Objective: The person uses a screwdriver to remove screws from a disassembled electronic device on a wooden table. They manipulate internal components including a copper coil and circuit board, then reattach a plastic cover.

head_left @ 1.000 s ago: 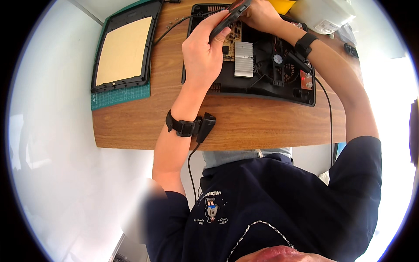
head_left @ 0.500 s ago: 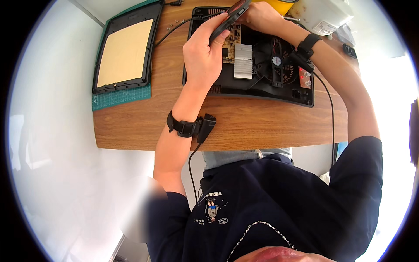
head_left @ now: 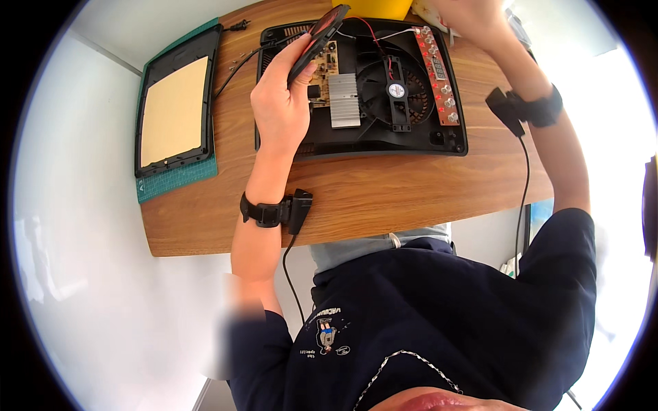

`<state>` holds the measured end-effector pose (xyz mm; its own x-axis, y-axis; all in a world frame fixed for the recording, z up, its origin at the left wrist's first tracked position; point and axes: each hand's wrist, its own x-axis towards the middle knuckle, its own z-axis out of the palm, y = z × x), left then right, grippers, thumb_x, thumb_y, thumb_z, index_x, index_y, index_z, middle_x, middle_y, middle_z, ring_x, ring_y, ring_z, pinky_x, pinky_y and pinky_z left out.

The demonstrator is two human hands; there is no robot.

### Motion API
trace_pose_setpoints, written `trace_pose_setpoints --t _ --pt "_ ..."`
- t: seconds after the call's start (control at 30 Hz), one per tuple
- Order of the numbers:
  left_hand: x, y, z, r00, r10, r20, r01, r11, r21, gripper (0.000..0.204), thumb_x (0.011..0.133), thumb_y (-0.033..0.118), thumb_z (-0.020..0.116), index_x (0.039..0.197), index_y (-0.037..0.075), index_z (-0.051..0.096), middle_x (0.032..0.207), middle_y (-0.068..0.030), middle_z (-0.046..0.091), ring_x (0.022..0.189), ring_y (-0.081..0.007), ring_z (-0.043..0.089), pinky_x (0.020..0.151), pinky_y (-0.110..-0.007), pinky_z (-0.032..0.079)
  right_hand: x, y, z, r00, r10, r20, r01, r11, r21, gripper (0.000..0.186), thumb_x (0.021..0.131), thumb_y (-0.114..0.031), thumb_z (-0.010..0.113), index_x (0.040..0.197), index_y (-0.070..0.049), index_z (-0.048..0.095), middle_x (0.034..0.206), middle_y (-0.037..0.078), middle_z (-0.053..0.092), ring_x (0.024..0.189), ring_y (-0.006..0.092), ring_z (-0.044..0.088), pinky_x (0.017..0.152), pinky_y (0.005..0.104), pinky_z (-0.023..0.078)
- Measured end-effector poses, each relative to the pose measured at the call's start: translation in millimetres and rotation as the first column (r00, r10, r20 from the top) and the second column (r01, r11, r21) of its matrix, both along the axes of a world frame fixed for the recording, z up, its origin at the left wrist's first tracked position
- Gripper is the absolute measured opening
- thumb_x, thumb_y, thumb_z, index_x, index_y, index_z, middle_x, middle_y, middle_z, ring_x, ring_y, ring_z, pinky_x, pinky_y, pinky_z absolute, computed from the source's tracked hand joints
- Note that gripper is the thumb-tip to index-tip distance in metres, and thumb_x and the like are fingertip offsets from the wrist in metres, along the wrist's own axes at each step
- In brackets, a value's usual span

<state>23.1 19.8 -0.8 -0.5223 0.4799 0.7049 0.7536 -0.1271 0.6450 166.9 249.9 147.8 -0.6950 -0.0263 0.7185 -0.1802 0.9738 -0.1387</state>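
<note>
My left hand (head_left: 281, 113) is closed round the edge of a flat black induction coil (head_left: 321, 42) with a copper-red face, held tilted above the left part of an open black cooker casing (head_left: 384, 145). Inside the casing lie a tan circuit board (head_left: 330, 58), a silver finned heat sink (head_left: 344, 101), a black fan (head_left: 397, 91) and a red strip board (head_left: 439, 75) with buttons and a small display. At the upper edge, beyond the casing's far right corner, is my right hand (head_left: 473, 20). Its fingers are mostly cut off, so what they hold cannot be made out.
On the left, a black frame with a cream panel (head_left: 175, 113) lies on a green cutting mat (head_left: 179, 181). A power plug (head_left: 238, 26) and small screws (head_left: 236, 58) are near it. A yellow container (head_left: 384, 8) stands behind the casing. Black cables trail from both wrist straps.
My right hand has moved from behind the coil, away to the right beyond the casing, uncovering the fan and strip board. The left hand still holds the coil tilted over the casing.
</note>
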Motion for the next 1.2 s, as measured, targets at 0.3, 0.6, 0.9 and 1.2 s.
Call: trace_pose_setpoints --t 0.3,0.6,0.9,1.2 --pt "0 0 5 1.0 0.005 0.008 -0.005 0.999 -0.049 0.031 0.1 0.015 0.069 0.13 0.005 0.069 0.113 -0.0109 0.076 0.094 -0.0177 0.071 0.084 -0.029 0.054 33 13 -40 0.988 -0.096 -0.123 -0.078 0.381 -0.922 0.042 0.105 -0.009 0.056 0.143 0.005 0.044 0.118 0.018 0.066 0.108 0.0201 0.066 0.091 0.0294 0.055" --pt "4 -3 17 0.997 0.059 0.051 -0.051 0.988 -0.146 0.037 0.101 0.024 0.069 0.132 0.003 0.067 0.119 -0.0116 0.075 0.105 -0.0189 0.071 0.092 -0.03 0.053 -9 38 -107 0.988 -0.152 -0.003 0.038 0.266 -0.963 0.025 0.098 -0.015 0.073 0.112 0.002 0.06 0.089 0.006 0.065 0.079 0.0115 0.06 0.068 0.0257 0.05" --pt "3 -3 18 0.987 0.139 0.085 -0.118 0.971 -0.208 0.043 0.099 0.028 0.072 0.133 0.002 0.067 0.119 -0.012 0.074 0.106 -0.0185 0.07 0.093 -0.03 0.053 -27 40 -126 0.988 -0.153 -0.004 0.076 0.508 -0.858 0.023 0.096 -0.012 0.074 0.107 0.001 0.059 0.09 0.008 0.064 0.082 0.0139 0.06 0.073 0.0304 0.051" --pt "-1 -4 11 0.983 0.129 0.13 -0.105 0.978 -0.18 0.045 0.098 0.03 0.074 0.133 0.002 0.068 0.117 -0.0098 0.075 0.104 -0.0149 0.069 0.092 -0.028 0.052 -35 36 -130 0.992 -0.011 -0.125 -0.112 0.38 -0.918 0.022 0.096 -0.002 0.071 0.108 -0.001 0.053 0.102 0.01 0.071 0.09 0.0129 0.064 0.08 0.028 0.054"
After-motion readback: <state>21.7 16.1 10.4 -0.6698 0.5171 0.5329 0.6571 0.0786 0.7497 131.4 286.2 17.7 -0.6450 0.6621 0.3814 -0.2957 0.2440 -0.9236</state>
